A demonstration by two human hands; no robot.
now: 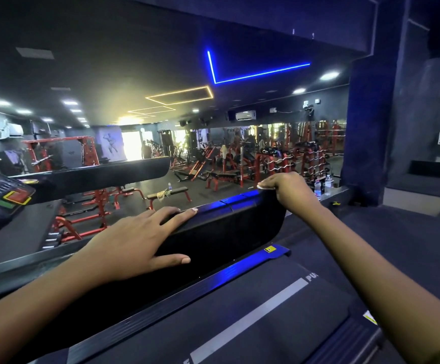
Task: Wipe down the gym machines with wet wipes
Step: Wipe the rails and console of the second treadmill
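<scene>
Treadmill cover (226, 232) carries the flat left hand (134, 240); right hand (288, 191) grips its corner.

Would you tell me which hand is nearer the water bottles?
Right. The right hand grips the end of the cover, just left of the bottles; the left hand lies flat on the cover, far to their left.
</scene>
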